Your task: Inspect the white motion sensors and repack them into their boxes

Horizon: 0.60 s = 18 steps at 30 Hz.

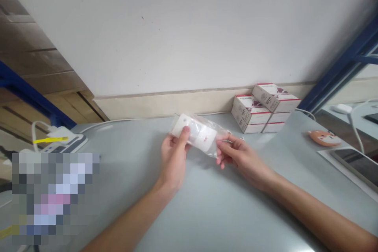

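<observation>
A flat white device (193, 132) in a clear plastic bag (217, 147) is held over the middle of the table, tilted with its right end lower. A small red mark shows near that end; its exact kind I cannot make out. My left hand (176, 153) grips the left end, thumb on top and fingers underneath. At the other end, my right hand (233, 150) pinches the edge of the bag between thumb and fingers.
Several white and red boxes (260, 116) are stacked against the wall at the back right. A brown animal-face item (324, 138) and a dark tablet-like panel (358, 165) lie at the right. A power strip (66, 143) with a plugged-in charger sits at the left; a blurred patch covers the area before it.
</observation>
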Each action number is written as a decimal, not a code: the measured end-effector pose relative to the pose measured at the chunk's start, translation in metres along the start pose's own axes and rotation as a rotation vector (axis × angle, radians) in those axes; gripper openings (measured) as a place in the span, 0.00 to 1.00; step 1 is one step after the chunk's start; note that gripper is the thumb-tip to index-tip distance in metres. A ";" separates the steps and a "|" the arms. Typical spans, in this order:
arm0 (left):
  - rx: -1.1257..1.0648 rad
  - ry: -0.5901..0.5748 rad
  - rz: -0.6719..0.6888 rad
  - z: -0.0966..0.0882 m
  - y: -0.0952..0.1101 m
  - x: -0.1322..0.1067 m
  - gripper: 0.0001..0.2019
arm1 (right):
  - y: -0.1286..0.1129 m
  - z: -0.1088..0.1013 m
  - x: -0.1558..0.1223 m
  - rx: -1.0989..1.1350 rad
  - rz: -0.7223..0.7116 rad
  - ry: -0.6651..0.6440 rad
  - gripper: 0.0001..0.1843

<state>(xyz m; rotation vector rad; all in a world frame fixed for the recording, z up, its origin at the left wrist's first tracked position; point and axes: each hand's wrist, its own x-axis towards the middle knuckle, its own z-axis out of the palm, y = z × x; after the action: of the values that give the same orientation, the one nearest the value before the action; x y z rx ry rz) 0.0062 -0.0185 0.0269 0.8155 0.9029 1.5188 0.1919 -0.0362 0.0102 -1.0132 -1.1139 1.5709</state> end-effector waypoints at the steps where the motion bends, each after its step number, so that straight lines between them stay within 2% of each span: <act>1: 0.004 -0.009 0.001 0.000 0.000 0.000 0.25 | 0.000 -0.001 0.001 0.007 0.006 0.008 0.17; 4: 0.025 -0.032 0.012 0.000 0.001 -0.001 0.24 | -0.003 -0.005 0.001 0.108 0.041 -0.022 0.18; 7: 0.034 -0.028 0.016 0.001 0.001 -0.002 0.24 | -0.009 -0.009 -0.001 0.300 0.097 -0.158 0.27; 10: 0.046 -0.005 0.017 0.000 -0.001 -0.002 0.24 | -0.012 -0.009 -0.004 0.336 0.092 -0.267 0.31; 12: 0.059 0.004 0.012 -0.001 -0.002 -0.001 0.24 | -0.011 -0.008 -0.005 0.253 0.045 -0.219 0.32; 14: 0.071 0.010 0.003 -0.002 -0.005 0.000 0.24 | -0.007 -0.005 -0.004 0.139 0.000 -0.118 0.32; 18: 0.060 -0.027 0.005 -0.004 -0.010 0.000 0.25 | 0.001 -0.003 0.001 0.007 -0.020 0.014 0.22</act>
<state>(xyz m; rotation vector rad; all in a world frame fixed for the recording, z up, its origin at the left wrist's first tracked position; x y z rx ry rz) 0.0070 -0.0178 0.0165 0.8800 0.9313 1.4872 0.1942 -0.0351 0.0080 -1.0042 -1.1044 1.5490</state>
